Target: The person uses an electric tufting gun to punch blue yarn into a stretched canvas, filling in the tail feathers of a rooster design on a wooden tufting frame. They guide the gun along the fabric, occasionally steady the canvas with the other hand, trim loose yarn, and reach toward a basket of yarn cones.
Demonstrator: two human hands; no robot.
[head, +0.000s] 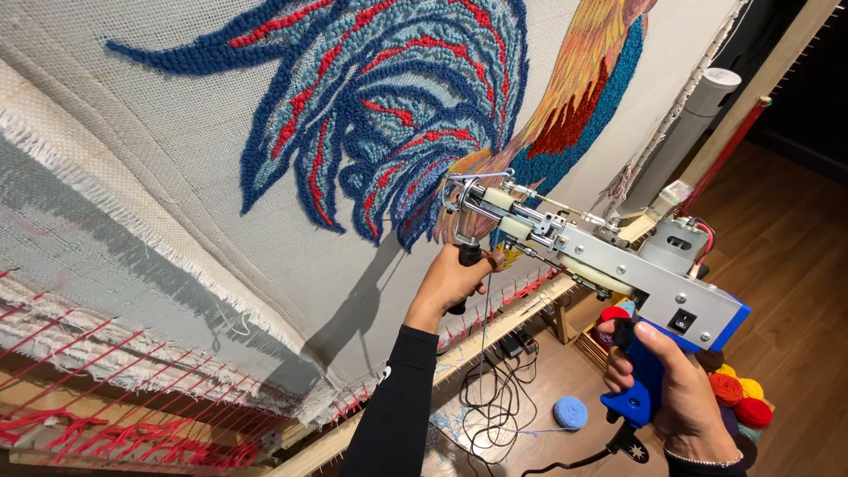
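Right hand (676, 384) at 5 o'clock clamps the tufting gun (609, 256) by its blue grip; left hand (455, 278) wraps the front handle. Heavy, rigid, it needs both holds, needle against stretched cloth (221, 265).

A rug-tufting workshop: backing cloth (177, 177) stretched on a wooden frame (495, 327), a tufting gun (618, 274), yarn balls (738, 393) on the floor.

We get warm, bright light on the cloth (177, 177); the tufting gun (609, 265) throws a sharp shadow down-left. Right corner falls dark, edges bend slightly, focus crisp throughout.
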